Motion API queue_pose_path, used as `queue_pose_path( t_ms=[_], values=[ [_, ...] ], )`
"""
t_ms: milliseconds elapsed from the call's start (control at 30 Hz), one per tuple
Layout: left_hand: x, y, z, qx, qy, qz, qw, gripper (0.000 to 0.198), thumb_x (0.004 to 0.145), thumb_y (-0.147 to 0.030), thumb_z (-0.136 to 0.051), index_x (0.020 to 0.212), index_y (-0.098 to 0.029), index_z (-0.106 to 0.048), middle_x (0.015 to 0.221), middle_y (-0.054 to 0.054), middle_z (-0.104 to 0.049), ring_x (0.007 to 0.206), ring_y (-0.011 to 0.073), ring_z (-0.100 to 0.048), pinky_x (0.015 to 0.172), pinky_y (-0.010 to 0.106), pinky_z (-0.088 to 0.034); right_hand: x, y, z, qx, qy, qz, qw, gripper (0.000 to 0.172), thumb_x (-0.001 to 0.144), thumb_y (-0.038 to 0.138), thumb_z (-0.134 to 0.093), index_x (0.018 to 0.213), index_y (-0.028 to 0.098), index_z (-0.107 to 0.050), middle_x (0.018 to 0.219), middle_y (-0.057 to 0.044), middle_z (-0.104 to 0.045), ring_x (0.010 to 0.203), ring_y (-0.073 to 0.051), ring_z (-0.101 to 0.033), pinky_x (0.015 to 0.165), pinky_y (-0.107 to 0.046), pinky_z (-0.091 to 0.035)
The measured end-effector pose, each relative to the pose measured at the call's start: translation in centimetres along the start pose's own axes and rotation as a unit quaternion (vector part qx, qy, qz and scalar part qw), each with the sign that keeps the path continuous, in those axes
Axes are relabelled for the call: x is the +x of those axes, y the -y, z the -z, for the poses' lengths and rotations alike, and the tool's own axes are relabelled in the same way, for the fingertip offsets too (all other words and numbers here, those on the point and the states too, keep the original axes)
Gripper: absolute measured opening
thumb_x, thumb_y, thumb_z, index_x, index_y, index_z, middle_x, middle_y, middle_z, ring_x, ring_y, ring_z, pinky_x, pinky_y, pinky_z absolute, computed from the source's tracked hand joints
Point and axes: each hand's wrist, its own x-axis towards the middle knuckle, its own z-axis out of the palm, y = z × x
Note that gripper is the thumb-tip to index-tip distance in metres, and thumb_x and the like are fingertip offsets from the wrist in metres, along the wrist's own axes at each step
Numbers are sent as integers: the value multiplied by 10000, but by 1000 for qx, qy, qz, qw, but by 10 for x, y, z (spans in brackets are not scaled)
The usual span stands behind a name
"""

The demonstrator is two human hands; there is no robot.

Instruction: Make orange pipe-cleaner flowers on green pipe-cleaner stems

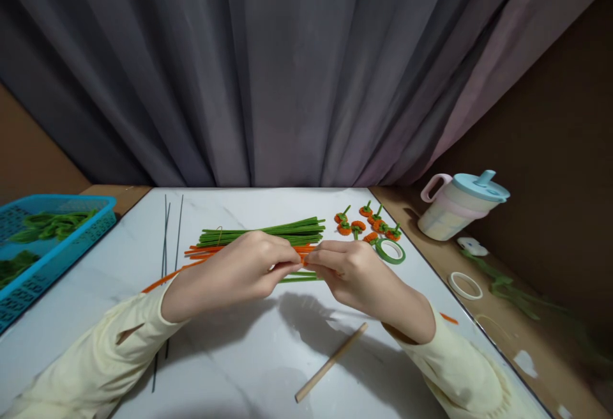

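My left hand [244, 269] and my right hand [359, 275] meet over the middle of the white table, fingertips pinched together. Between them is a small piece of orange pipe cleaner [302, 262], mostly covered by the fingers. A bundle of green pipe cleaners [263, 234] lies just beyond my hands, and loose orange pipe cleaners [201, 251] are in front of it, partly behind my left hand. One long orange strand [163, 281] passes by my left wrist; its other end is hidden. Nearer to me lies a thin wooden stick [330, 363].
Several small orange persimmon-like pieces with green tops [358, 226] sit beyond my right hand, beside a roll of green tape [390, 251]. Dark thin wires [165, 234] lie left. A blue basket [90, 227] holds green pieces. A lidded jug [454, 208] stands right, near a white ring [464, 285].
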Motion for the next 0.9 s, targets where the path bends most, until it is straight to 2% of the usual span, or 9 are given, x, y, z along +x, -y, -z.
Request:
queue_pose_path(
  t_ms=[133,267,433,533,700,800,900],
  values=[
    [-1,-2,-1,73,8,-11,997,212,851,-97,-467,758,-133,-655,653,17,-616,573,114,-536,528,223,-328,1,2,-5,-13,-21,-18,1000,251,790,-17,-447,766,137,-644,649,-32,-601,551,-103,-516,522,-205,-347],
    [1,-2,-2,81,-2,-12,997,219,862,-100,-444,730,-133,-615,651,9,-591,563,105,-510,520,222,-309,1,3,-10,-53,-61,-14,997,285,740,-34,-388,703,132,-617,603,-26,-572,506,-101,-473,479,-211,-292],
    [0,-3,-1,123,9,-13,992,191,882,-104,-414,840,-146,-596,703,2,-604,578,111,-525,522,227,-313,1,4,-13,-109,-115,1,987,284,705,-34,-347,596,141,-543,521,-11,-488,453,-108,-387,447,-239,-233],
    [-2,-3,1,184,15,-33,982,209,870,-73,-389,853,-154,-581,677,-6,-594,547,115,-514,485,236,-280,3,3,-9,-115,-81,5,990,293,751,-33,-340,664,138,-562,579,-21,-518,480,-116,-412,449,-240,-246],
    [-2,-2,4,248,2,-74,966,234,856,-47,-358,766,-155,-545,608,-12,-551,490,112,-468,445,261,-215,6,2,0,-64,7,-35,997,210,875,56,-390,817,126,-580,735,-44,-567,602,-124,-505,505,-223,-331],
    [-2,-2,3,256,2,-88,963,241,851,-41,-352,741,-159,-530,611,-10,-546,496,116,-468,442,273,-221,6,1,1,-52,35,-38,997,200,885,77,-420,785,127,-585,697,-31,-546,577,-114,-483,517,-225,-334],
    [-3,-1,3,252,10,-92,963,228,831,-32,-359,739,-161,-521,622,-10,-554,508,119,-478,447,277,-237,5,2,0,-46,33,-31,998,242,902,133,-435,709,130,-581,637,-15,-510,540,-104,-443,502,-232,-308]
  ],
)
